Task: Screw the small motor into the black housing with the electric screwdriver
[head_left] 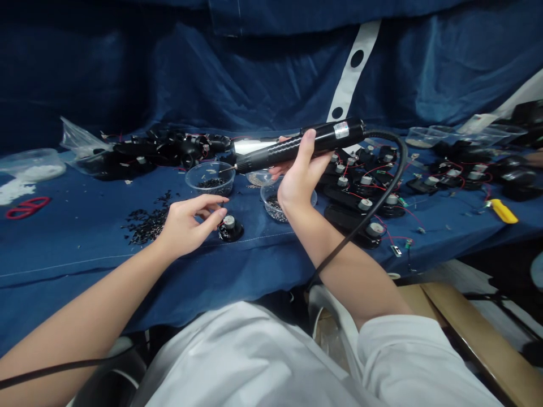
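My right hand [299, 175] is wrapped round a black electric screwdriver [292, 148], held level above the table with its bit pointing left. A thick black cable runs from its rear end down across my right forearm. Beside a small round black part with a silver motor [229, 222], my left hand [193, 220] has its thumb and index finger closed together. A tiny dark piece shows at those fingertips, too small to name. Behind the left hand stands a clear tub [211, 180] of small dark parts, the screwdriver bit over its rim.
Loose black bits [146, 223] lie left of my left hand. Another clear tub [288, 203] sits below my right wrist. Wired motor assemblies [365, 204] crowd the right side, near a yellow-handled tool [503, 211]. Red-handled scissors [27, 208] lie far left.
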